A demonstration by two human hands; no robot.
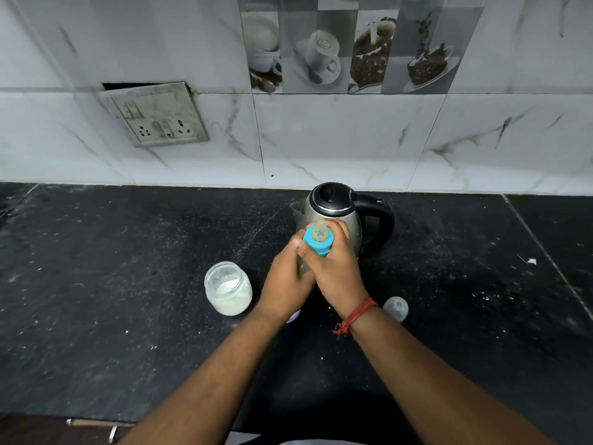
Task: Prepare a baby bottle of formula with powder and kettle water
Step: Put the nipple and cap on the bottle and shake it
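Observation:
Both hands hold a baby bottle (pixel 317 240) with a blue collar and a pale teat, in front of the kettle. My left hand (pixel 284 281) wraps the bottle's clear body from the left, which is mostly hidden. My right hand (pixel 337 271) grips the blue collar from the right. A steel kettle (pixel 340 213) with a black lid and handle stands just behind, lid down. An open glass jar (pixel 228 289) with white powder stands to the left of my left hand.
A clear dome cap (pixel 396 308) lies on the black counter (pixel 128 268) right of my right wrist. A small white object (pixel 293 316) peeks out under my left wrist. A socket plate (pixel 154 114) hangs loose on the tiled wall. White specks dot the counter.

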